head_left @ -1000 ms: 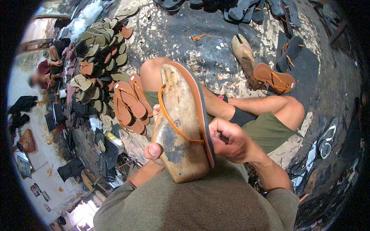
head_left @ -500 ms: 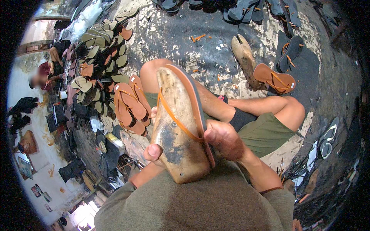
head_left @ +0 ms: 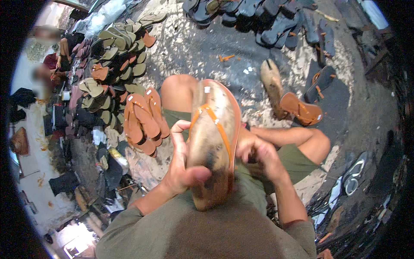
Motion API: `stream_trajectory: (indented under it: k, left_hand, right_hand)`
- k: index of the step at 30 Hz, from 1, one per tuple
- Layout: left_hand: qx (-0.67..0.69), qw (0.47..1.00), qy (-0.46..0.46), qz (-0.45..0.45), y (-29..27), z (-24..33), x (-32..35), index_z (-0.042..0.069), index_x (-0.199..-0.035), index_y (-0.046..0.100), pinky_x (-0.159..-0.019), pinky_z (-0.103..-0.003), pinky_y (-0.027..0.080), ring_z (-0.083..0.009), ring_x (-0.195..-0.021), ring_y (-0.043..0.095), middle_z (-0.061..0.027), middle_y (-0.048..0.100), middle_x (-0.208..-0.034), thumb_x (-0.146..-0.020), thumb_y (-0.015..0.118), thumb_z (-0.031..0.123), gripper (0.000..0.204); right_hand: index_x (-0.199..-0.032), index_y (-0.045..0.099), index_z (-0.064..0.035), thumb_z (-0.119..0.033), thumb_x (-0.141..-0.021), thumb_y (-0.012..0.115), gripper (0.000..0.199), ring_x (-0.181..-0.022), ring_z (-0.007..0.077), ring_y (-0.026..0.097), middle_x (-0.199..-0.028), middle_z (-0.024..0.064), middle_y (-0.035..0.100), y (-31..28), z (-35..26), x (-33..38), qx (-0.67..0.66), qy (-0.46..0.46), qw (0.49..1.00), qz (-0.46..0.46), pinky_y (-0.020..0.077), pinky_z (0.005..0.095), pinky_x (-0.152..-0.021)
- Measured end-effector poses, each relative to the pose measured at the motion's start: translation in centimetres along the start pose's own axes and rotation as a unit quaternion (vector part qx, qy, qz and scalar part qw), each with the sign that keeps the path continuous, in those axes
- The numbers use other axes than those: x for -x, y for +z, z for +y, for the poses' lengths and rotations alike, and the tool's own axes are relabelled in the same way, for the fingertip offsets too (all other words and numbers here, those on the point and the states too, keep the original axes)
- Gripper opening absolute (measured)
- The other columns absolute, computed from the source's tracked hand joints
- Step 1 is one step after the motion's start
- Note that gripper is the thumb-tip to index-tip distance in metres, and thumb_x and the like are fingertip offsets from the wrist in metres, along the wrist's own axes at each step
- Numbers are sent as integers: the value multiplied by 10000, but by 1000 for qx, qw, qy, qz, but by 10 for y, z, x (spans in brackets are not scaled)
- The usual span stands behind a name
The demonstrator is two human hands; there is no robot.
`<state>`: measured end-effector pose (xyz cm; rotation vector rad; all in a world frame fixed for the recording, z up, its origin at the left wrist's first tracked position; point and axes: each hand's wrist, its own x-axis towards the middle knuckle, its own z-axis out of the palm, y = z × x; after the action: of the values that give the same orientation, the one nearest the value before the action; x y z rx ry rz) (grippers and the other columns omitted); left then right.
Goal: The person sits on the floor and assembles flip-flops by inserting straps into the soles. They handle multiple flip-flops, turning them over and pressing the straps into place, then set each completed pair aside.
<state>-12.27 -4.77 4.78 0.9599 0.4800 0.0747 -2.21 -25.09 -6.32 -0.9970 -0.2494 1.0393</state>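
A wooden shoe last (head_left: 211, 151) stands in front of my body with its toe pointing away. A tan flip-flop (head_left: 235, 108) is fitted on it; its sole edge shows along the right side, and its orange strap (head_left: 221, 131) crosses the wood. My left hand (head_left: 181, 166) grips the last from the left, thumb over its top and fingers at its side. My right hand (head_left: 261, 157) is just right of the sole, somewhat blurred, with its fingers curled in. Whatever lies between those fingers is hidden.
Tan flip-flops (head_left: 144, 118) lie left of my knee, beside a large sandal pile (head_left: 114, 56). Another wooden last (head_left: 271, 84) rests ahead on the right, near a tan flip-flop (head_left: 299, 108) and a black one (head_left: 320, 84). Black sandals (head_left: 276, 28) line the far side.
The last with the flip-flop has turned more upright and shifted right. My left thumb now lies across the wood. My right hand has come off the sole's edge, its fingers curled.
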Motion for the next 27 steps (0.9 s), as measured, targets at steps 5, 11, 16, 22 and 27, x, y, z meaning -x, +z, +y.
stream_trajectory:
  k: [5,11,16,22,27]
  left_hand:
    - [-407,888,81,-195,10,21,-15,106,-1494,180,-1171,-486,347,-296,-1383,447,-211,385,-1503,-750,946,324,1090]
    - [18,989,-101,-104,-62,-45,-9,78,-1529,320,-1032,-394,516,-261,-1318,554,-180,502,-1462,-1052,568,415,634]
    - [71,959,-271,44,-41,-59,14,-14,-1440,488,-1037,-443,530,-287,-1220,635,-194,598,-1396,-1094,386,535,657]
    - [72,964,-251,50,-44,-33,42,-8,-1358,592,-1013,-397,532,-225,-1139,670,-135,690,-1261,-1087,483,458,549]
    - [-166,968,-184,22,-60,-27,40,-11,-1332,599,-1026,-374,516,-196,-1170,646,-117,689,-1222,-1055,551,486,571]
  right_hand:
    - [-1269,621,6,-618,-1005,559,681,-961,173,680,-1134,124,714,0,-52,-60,-56,-2,998,-5,567,319,-793]
    - [-1344,553,-28,-641,-987,563,710,-1079,237,700,-1229,147,682,-4,-29,-67,-130,-16,991,1,581,409,-950]
    - [-1350,546,-19,-626,-1007,532,697,-1080,256,696,-1215,146,679,3,-10,-76,-225,-13,974,-7,589,427,-943]
    - [-1313,574,-25,-489,-1041,526,540,-1005,205,689,-1145,106,683,19,-27,-81,-199,-26,979,27,563,371,-936]
    - [-1160,678,20,-507,-1041,534,559,-926,142,667,-1020,69,713,10,-42,-91,-57,1,998,-14,536,309,-837]
